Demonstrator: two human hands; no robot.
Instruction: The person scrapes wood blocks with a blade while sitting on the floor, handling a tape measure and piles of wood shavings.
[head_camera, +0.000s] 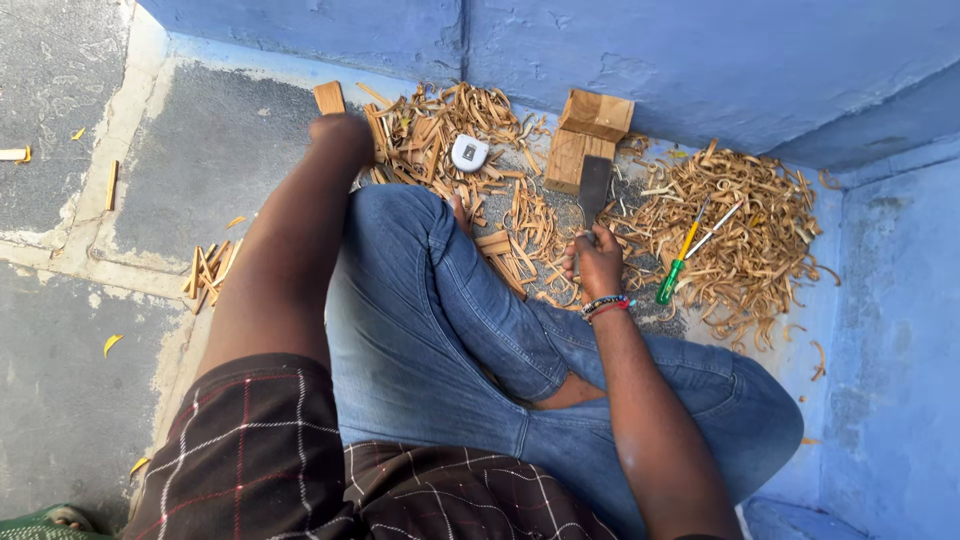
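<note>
I sit cross-legged on the floor in blue jeans (470, 320). My right hand (598, 262) grips the handle of a flat, broad-bladed chopping knife (594, 186), whose blade points away toward a wooden block (588, 135). My left hand (340, 135) reaches out to the edge of a pile of thin wooden strips (440, 125), close to a short flat piece of wood (329, 97). Its fingers are turned away from view. A small white tape measure (469, 152) lies on the strips between my hands.
A heap of curled wood shavings (745, 235) lies at the right with a green-and-yellow screwdriver (676, 265) and a thin metal tool (715, 228) on it. Blue walls (700, 60) close the corner. A small bundle of sticks (208, 270) lies on the concrete floor at the left.
</note>
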